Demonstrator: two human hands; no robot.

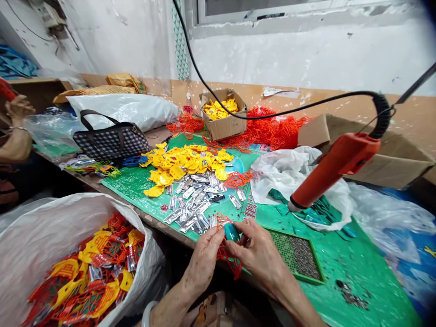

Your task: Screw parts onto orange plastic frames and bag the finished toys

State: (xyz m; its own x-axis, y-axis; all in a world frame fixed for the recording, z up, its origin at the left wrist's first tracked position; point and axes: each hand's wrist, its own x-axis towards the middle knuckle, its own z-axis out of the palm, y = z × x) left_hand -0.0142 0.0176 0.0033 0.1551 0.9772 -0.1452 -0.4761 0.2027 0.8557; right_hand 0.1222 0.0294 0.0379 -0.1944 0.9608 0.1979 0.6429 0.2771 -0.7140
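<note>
Just over the table's near edge, my left hand (203, 255) is closed, its thumb and fingertips pinching an openwork red-orange plastic frame (230, 260). My right hand (255, 247) is closed on a shiny teal plastic piece (232, 232), pressed against that frame. Both hands meet around these two parts, and the fingers hide where they join. Beyond my hands lies a heap of silver metal plates (195, 204), with yellow plastic pieces (184, 161) piled behind it. A green tray (318, 277) of small screws (303, 256) is beside my right hand.
A red electric screwdriver (335, 170) hangs at right on a black cable. At left stands a white sack (145, 240) of red and yellow parts. Behind are a cardboard box (225, 128), red frames (272, 129) and a checked bag (112, 141). A co-worker's hand (19, 109) shows far left.
</note>
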